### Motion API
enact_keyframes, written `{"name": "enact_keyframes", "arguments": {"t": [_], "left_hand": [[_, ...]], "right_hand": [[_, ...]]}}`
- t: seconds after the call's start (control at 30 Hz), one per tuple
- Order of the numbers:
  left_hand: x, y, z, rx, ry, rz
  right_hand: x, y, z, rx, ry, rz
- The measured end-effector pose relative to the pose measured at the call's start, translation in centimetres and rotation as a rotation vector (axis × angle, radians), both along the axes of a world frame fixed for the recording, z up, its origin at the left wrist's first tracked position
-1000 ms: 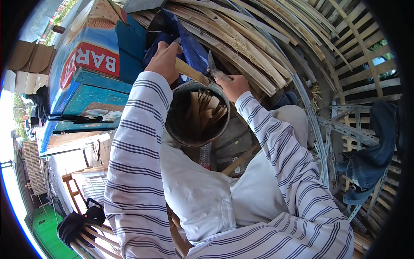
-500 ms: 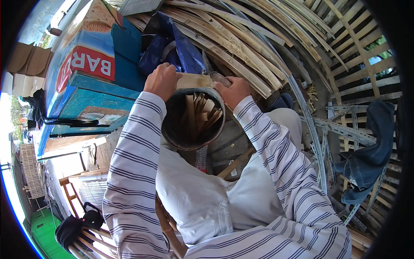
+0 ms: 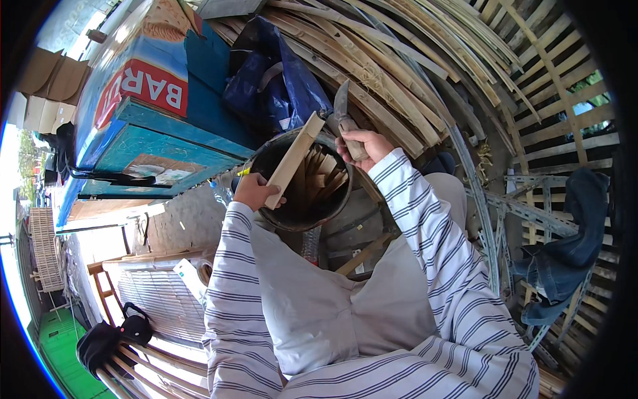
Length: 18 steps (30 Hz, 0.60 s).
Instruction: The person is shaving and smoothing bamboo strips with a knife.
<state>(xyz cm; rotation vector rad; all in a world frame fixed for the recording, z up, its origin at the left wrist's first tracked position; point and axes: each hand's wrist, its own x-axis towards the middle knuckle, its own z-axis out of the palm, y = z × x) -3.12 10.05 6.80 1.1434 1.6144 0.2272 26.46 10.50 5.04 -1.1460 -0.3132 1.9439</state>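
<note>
My left hand (image 3: 254, 191) is closed round the lower end of a flat, pale bamboo strip (image 3: 294, 159). The strip slants up to the right across the mouth of a dark bucket (image 3: 340, 209). Inside the bucket stand several short bamboo pieces (image 3: 320, 174). At the bucket's right rim my right hand (image 3: 370, 147) grips the wooden handle of a knife (image 3: 342, 103), with its curved blade pointing up and away from me. The blade is apart from the strip.
Long split bamboo strips (image 3: 372, 73) lie piled at the far side. A blue plastic bag (image 3: 272, 90) sits behind the bucket, beside a blue box (image 3: 176, 143) on the left. At right, jeans (image 3: 568, 233) hang on a metal frame (image 3: 531, 207). A clear bottle (image 3: 310, 245) is below the bucket.
The strip has swung from level beyond the bucket to slanting over it. My left hand has come down and nearer; my right hand has moved slightly right and nearer, with the knife blade now upright.
</note>
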Motion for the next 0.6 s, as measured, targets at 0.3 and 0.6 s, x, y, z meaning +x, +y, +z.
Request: {"name": "enact_keyframes", "arguments": {"t": [0.3, 0.6], "left_hand": [[3.2, -5.5, -6.8, -0.459, -0.718, 0.272], [5.5, -5.0, -10.8, -0.563, -0.616, 0.002]], "right_hand": [[-0.2, -5.1, 4.5, 0.334, -0.692, 0.128], [-1.4, -4.1, 0.2, 0.462, -1.571, 0.375]]}}
